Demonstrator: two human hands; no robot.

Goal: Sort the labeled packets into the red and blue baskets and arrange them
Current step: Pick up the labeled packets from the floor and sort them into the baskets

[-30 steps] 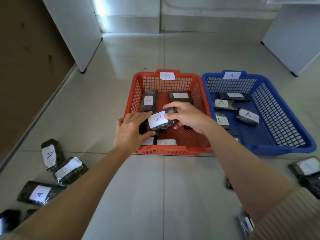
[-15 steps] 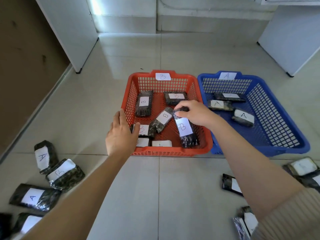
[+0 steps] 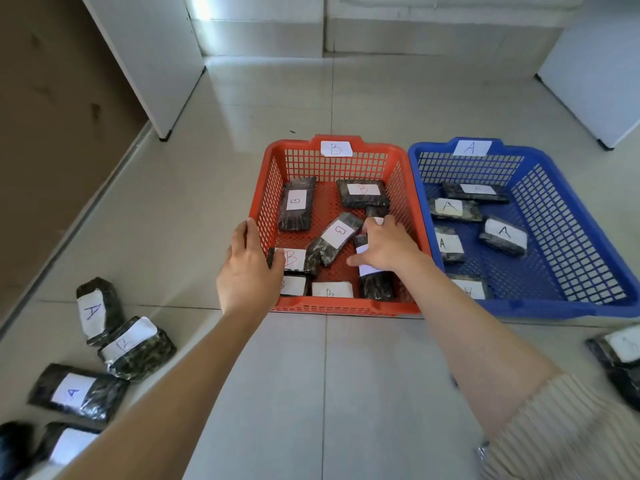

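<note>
Placing step: right hand (image 3: 384, 249) curls over dark white-labelled packet (image 3: 375, 287) in red plastic basket (image 3: 346, 308). Left hand (image 3: 247, 268), fingers straight, rests on rim. Next: release, straighten packets.

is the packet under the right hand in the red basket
In: the packet lies on the red basket floor, under the right hand.
</note>
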